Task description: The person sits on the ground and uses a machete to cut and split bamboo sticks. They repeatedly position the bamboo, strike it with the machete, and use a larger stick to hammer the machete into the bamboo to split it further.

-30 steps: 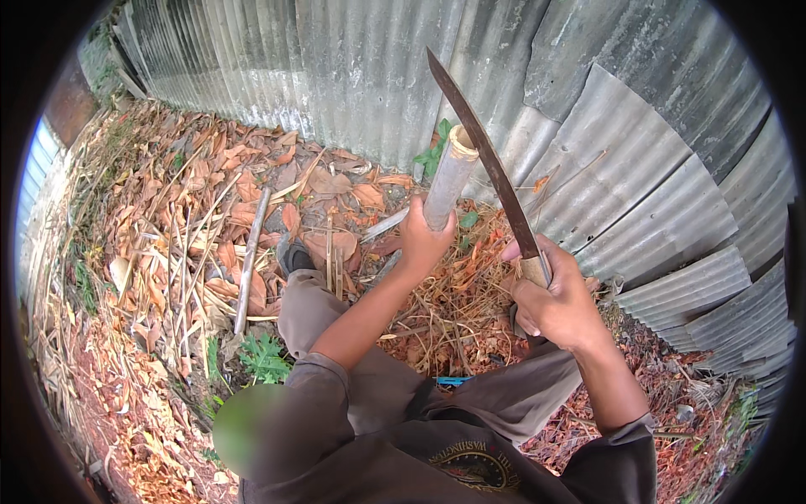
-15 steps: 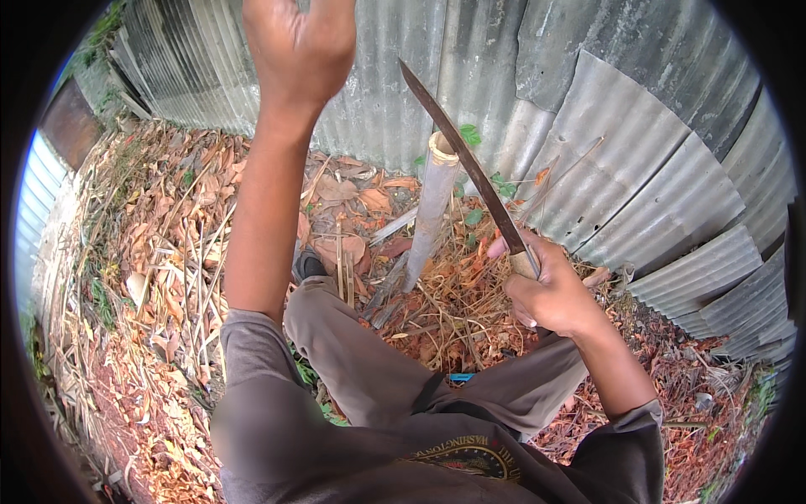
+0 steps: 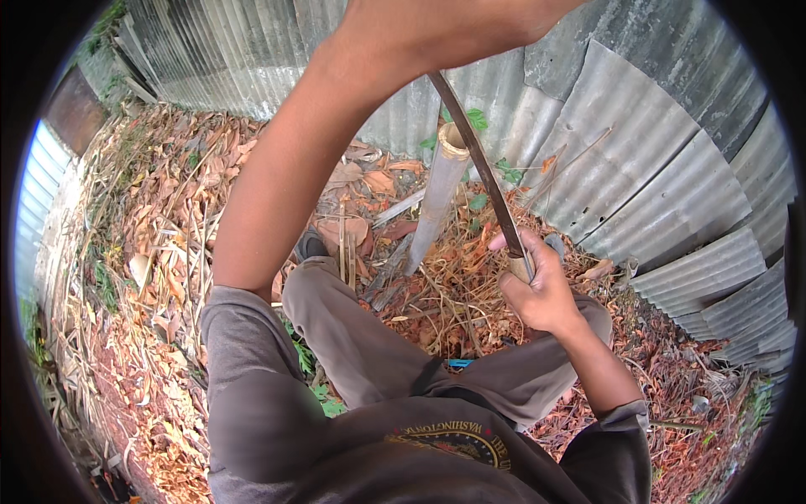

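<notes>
My right hand (image 3: pixel 541 290) is closed around the pale handle of a machete (image 3: pixel 490 181). Its long dark blade slants up and to the left, and the far end passes behind my left hand (image 3: pixel 462 32). That hand is raised high at the top of the picture, bent over to the right. The upper edge cuts off its fingers, so their pose is hidden. Just left of the blade stands a hollow bamboo post (image 3: pixel 438 189), its open end up and leaning slightly. Whether the blade touches it is not clear.
Rusty grey corrugated metal sheets (image 3: pixel 646 160) form a fence ahead and to the right. Dry leaves and twigs (image 3: pixel 176 244) cover the ground. My bent legs (image 3: pixel 361 336) frame the area below the post, with a small blue object (image 3: pixel 458 363) between them.
My left hand has swung right across the top and now covers the machete's tip. The right hand has barely shifted and keeps its grip. The blade stands slightly steeper.
</notes>
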